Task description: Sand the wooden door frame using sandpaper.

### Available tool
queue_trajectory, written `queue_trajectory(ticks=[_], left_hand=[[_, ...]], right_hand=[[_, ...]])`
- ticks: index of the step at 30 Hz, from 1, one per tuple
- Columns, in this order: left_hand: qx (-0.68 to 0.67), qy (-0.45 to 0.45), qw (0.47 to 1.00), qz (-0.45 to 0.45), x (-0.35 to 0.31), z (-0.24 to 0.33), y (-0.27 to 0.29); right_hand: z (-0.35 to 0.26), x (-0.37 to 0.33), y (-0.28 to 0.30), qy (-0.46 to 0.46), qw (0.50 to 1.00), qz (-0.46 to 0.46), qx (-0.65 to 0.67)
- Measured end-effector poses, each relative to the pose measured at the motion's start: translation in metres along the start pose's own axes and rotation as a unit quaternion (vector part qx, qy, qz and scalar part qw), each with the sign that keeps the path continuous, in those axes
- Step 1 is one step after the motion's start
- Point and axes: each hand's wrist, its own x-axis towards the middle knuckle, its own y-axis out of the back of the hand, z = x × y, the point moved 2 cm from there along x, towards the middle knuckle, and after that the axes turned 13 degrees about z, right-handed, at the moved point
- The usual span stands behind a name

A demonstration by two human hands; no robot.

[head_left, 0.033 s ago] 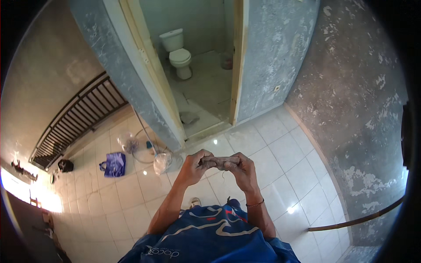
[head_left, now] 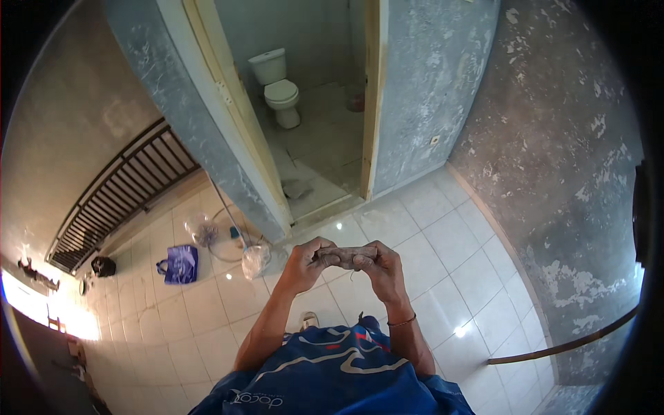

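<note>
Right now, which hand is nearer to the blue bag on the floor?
Left. The left hand is on the side toward the blue bag; the right hand is farther off, on the other end of the small grey thing both hold.

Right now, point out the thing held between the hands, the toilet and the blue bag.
Grey-brown strip (head_left: pixel 346 256), head view: its middle, between both hands.
Toilet (head_left: pixel 282 92), head view: the bowl's seat.
Blue bag (head_left: pixel 180 264), head view: centre of its front.

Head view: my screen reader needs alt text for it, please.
Both hands, left hand and right hand, hold a small grey-brown object between them above a white tiled floor. Ahead, an open doorway shows a white toilet.
</note>
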Motion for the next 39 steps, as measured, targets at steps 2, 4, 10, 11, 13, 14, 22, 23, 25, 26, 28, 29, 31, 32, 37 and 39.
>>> queue_trajectory(ticks=[2,4,10,11,13,14,22,23,25,26,28,29,31,32,37,39], left_hand=[[-0.178,0.057,0.982,-0.022,0.012,-0.007,-0.002],[-0.339,0.089,0.936,-0.038,0.022,-0.013,-0.003],[-0.396,0.089,0.913,-0.025,0.062,-0.040,0.009],[-0.390,0.092,0.916,-0.009,0.073,-0.047,0.012],[-0.386,0.091,0.918,0.029,0.097,-0.061,0.018],[-0.370,0.109,0.922,0.034,0.110,-0.069,0.018],[-0.071,0.052,0.991,-0.102,0.232,-0.097,0.014],[-0.001,0.040,0.989,-0.141,0.247,-0.096,0.014],[-0.003,-0.027,0.977,-0.210,0.275,-0.089,0.007],[0.014,-0.031,0.973,-0.228,0.287,-0.088,0.004],[-0.052,-0.047,0.975,-0.210,0.313,-0.085,-0.005],[-0.041,-0.049,0.979,-0.191,0.328,-0.086,-0.009],[-0.042,-0.005,0.985,-0.165,0.359,-0.092,-0.013],[-0.054,-0.037,0.986,-0.156,0.374,-0.092,-0.015],[-0.112,-0.113,0.984,-0.077,0.459,-0.080,-0.031],[-0.089,-0.167,0.982,-0.017,0.494,-0.065,-0.040]], right_hand=[[0.002,0.011,-0.003,-0.006,0.999,-0.005,0.035],[0.006,0.023,-0.008,-0.007,0.995,-0.022,0.092],[0.035,0.065,-0.041,0.107,0.973,-0.091,0.181],[0.040,0.075,-0.047,0.158,0.979,-0.078,0.105],[0.054,0.101,-0.062,0.118,0.987,-0.039,0.106],[0.060,0.115,-0.072,0.098,0.990,-0.015,0.104],[0.085,0.224,-0.097,0.129,0.981,0.143,-0.024],[0.086,0.230,-0.092,0.097,0.983,0.153,-0.020],[0.079,0.249,-0.076,0.161,0.962,0.218,-0.042],[0.078,0.254,-0.065,0.124,0.965,0.233,0.011],[0.073,0.266,-0.044,0.094,0.956,0.266,0.078],[0.071,0.271,-0.033,0.095,0.949,0.287,0.092],[0.071,0.282,-0.015,0.088,0.942,0.304,0.109],[0.071,0.288,-0.005,0.084,0.944,0.300,0.109],[0.088,0.327,0.042,-0.007,0.936,0.333,0.112],[0.089,0.347,0.064,0.002,0.949,0.307,0.066]])
